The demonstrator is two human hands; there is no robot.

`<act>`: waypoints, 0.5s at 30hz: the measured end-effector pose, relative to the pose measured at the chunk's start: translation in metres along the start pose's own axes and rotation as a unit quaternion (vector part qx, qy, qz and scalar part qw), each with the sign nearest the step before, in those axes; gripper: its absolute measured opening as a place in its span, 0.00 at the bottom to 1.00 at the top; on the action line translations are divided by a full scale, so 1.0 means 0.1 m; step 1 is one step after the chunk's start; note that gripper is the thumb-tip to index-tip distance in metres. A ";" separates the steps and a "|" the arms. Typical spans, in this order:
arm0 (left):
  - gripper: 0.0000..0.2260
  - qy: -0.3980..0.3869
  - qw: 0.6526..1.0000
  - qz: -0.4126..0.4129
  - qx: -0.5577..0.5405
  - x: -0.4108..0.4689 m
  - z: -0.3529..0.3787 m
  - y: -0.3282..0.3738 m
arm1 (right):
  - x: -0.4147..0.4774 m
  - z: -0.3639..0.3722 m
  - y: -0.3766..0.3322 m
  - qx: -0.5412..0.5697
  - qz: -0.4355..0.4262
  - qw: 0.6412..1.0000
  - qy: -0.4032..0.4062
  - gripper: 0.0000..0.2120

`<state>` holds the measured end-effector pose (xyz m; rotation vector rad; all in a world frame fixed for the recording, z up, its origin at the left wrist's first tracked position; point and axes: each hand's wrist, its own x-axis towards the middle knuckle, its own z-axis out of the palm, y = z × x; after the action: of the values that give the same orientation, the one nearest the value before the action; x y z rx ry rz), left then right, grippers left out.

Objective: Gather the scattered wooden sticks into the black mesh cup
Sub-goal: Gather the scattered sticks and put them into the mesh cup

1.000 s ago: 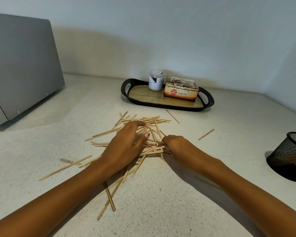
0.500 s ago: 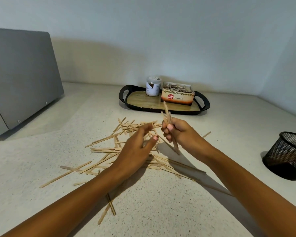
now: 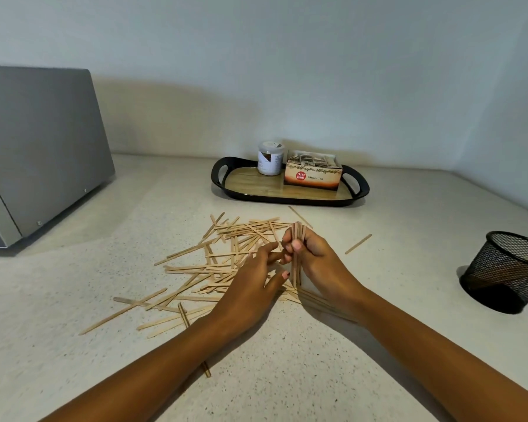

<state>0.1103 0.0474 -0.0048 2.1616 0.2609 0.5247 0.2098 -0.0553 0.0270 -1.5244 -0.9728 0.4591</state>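
My right hand (image 3: 316, 258) grips an upright bundle of sticks (image 3: 297, 232), while my left hand (image 3: 253, 281) holds nothing, fingers loose, above the scattered pile (image 3: 241, 231).

Soft even light, faint shadows, sharp focus, wide-angle edge bending.

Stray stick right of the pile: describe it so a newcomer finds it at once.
Find the black mesh cup on the right, then look left toward the right hand. Between them lies the stray stick, slanting up to the right. Unlike the pile, it touches no other stick.
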 end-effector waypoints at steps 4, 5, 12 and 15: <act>0.22 -0.007 1.000 0.017 0.021 -0.01 0.03 0.01 | -0.01 0.00 -0.09 0.009 -0.015 1.000 0.016 0.10; 0.23 -0.006 1.000 0.017 0.022 -0.01 0.03 0.01 | -0.03 0.01 -0.10 0.014 -0.015 1.000 0.015 0.09; 0.35 -0.007 1.000 -0.010 0.002 -0.03 0.02 0.10 | -0.19 0.14 -0.09 0.093 0.006 0.995 0.019 0.05; 0.35 -0.007 1.000 -0.005 -0.025 -0.05 0.01 0.17 | -0.23 0.15 -0.19 0.060 -0.020 0.998 0.020 0.05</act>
<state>0.1064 0.0344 0.0069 2.1140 0.2481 0.5058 0.1794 -0.0654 0.0362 -1.3981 -0.9272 0.4488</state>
